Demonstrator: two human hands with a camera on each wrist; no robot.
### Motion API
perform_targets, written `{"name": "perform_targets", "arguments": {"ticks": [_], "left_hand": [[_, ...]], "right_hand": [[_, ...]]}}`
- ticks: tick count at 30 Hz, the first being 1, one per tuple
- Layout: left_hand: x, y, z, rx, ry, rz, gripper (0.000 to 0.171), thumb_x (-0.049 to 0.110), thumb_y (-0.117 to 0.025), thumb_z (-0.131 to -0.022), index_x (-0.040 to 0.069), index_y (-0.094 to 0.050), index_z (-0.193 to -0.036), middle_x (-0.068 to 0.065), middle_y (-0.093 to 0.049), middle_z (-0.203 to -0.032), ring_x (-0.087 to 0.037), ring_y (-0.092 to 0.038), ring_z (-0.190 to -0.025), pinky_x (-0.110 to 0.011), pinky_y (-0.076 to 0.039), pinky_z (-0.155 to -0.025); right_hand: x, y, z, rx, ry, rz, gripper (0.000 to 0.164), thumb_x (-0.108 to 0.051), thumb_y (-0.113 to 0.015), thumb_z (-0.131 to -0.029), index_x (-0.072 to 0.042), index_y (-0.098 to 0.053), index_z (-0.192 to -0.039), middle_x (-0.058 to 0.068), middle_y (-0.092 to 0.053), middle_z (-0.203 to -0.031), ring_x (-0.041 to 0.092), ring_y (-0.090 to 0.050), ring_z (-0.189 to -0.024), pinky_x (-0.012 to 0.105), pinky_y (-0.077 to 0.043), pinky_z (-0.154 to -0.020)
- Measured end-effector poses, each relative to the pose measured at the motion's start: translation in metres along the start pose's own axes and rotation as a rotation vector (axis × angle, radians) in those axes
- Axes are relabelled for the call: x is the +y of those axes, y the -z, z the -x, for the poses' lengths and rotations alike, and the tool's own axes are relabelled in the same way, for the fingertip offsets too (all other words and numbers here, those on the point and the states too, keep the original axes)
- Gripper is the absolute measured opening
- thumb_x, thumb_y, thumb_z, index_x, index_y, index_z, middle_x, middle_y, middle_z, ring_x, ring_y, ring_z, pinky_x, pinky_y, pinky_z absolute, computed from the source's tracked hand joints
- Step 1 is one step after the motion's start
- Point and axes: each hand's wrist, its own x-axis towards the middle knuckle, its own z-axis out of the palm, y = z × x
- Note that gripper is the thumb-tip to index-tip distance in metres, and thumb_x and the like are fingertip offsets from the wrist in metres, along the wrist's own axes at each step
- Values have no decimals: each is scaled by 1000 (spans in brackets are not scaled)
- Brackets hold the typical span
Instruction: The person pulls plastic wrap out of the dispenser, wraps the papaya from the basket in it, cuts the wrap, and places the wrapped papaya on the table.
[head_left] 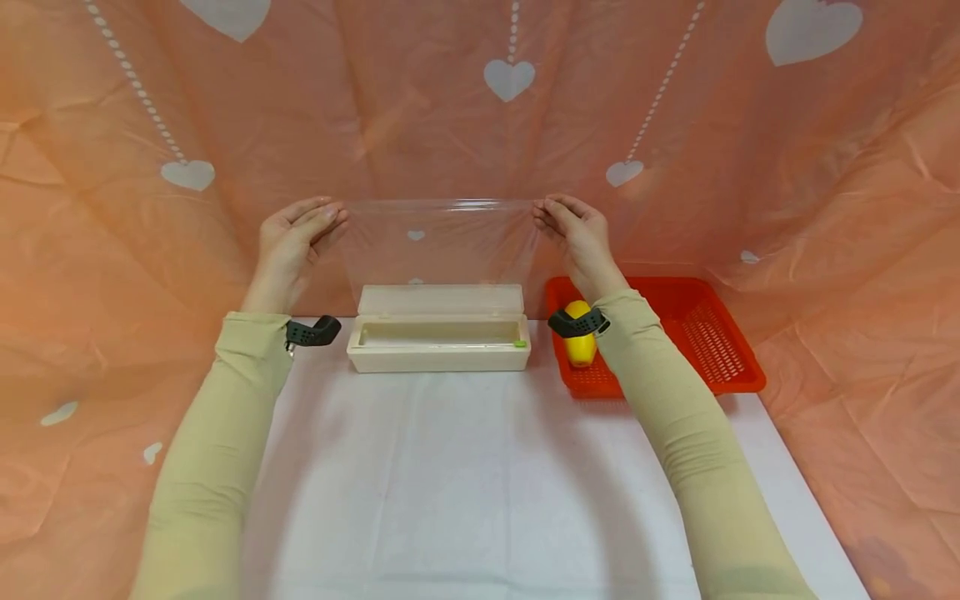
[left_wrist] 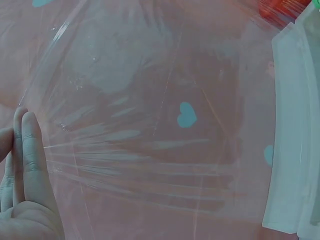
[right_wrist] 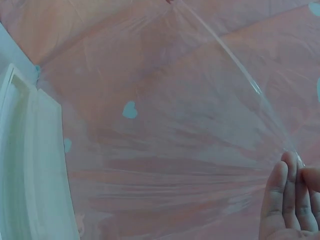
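Heart-printed sheeting (head_left: 420,125) hangs behind the left hand (head_left: 291,240) and right hand (head_left: 583,237), pinching film (head_left: 450,254) between them at its top corners, likely light, clingy, tearable, best held there.

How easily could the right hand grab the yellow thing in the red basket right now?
Probably not straight away: the right hand pinches the plastic film. Once freed, it likely could, since the yellow thing appears close by in the open-topped red basket.
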Motion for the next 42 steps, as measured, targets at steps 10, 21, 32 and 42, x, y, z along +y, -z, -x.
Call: {"name": "perform_targets", "arguments": {"ticks": [10,21,32,42], "left_hand": [[1,2,-8,2,13,76,31,-16,-63,-83,-13,-56,-112,-25,-67,-101,-31,-69,-89,-37,-52,-87],[3,7,-9,33,-7,50,29,-15,-63,-83,-12,-56,-111,-22,-67,-99,-29,-69,-88,-38,-49,-90],[1,13,-6,37,-6,54,30,-15,-63,-83,-13,-55,-112,-22,-68,-97,-27,-70,-85,-35,-53,-85],[9,1,-13,35,-7,41,38,-14,-67,-80,-12,-55,-116,-23,-65,-106,-28,-69,-89,-36,-51,-88]], "right_hand": [[-5,-5,-13,-8,-51,51,33,-4,-62,-92,12,-54,-120,15,-67,-100,24,-66,-93,33,-52,-90],[-3,-12,-22,-37,-48,-8,40,-1,-61,-91,15,-49,-125,15,-66,-96,23,-67,-89,33,-52,-90],[3,-13,-17,-6,-39,49,38,-1,-62,-91,16,-50,-124,15,-65,-96,22,-67,-86,33,-53,-87],[-6,-15,-15,13,-11,33,31,0,-63,-90,14,-55,-116,14,-68,-92,23,-68,-83,35,-52,-89]]}}
